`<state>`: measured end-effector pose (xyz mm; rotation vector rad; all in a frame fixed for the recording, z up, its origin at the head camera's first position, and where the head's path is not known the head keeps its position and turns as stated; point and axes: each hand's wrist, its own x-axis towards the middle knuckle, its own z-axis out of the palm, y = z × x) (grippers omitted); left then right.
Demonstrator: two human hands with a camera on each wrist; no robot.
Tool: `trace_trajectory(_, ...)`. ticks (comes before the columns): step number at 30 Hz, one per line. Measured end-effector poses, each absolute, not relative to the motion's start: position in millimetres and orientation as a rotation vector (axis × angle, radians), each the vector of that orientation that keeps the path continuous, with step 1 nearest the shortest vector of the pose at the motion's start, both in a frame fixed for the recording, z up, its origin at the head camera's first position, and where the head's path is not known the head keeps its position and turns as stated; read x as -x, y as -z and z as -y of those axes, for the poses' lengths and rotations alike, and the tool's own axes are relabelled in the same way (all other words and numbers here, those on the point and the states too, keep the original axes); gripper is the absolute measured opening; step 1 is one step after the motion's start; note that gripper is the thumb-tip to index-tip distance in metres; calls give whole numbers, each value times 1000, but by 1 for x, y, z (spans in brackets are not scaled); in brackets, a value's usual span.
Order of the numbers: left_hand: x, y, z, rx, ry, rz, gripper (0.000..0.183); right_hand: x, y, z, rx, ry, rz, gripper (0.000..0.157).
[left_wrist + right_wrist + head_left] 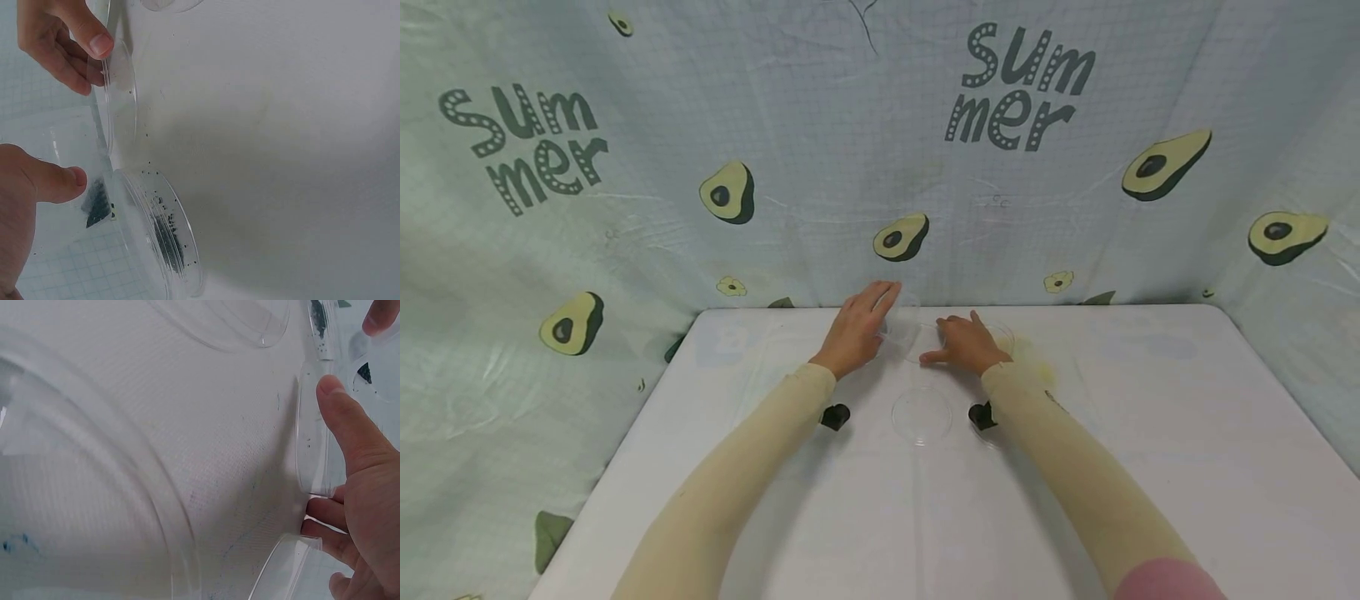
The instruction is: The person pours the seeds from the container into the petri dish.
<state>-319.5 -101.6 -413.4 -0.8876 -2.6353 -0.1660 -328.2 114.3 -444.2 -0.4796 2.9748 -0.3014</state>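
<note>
In the head view my left hand (857, 327) is at the back of the table, holding up a clear round lid (904, 310) that stands tilted. The left wrist view has the thumb across the lid's near face; the fingers behind are mostly hidden. Close below it sits a clear petri dish (187, 250) with dark specks. My right hand (967, 343) grips a neighbouring clear dish (311, 437), thumb on its near rim and fingers curled at its side. A few tiny specks show in that dish too.
Another clear round dish (921, 415) lies on the white table (850, 517) nearer the body. Further clear rims show beside the right hand (1009, 335) and under the right wrist (988, 438). A printed cloth (820, 167) hangs behind the table's back edge.
</note>
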Motion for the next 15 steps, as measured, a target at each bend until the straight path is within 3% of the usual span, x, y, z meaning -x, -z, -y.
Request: trace_trajectory(15, 322, 417, 98, 938, 106, 2570, 89, 327, 444, -116, 499, 343, -3002, 84)
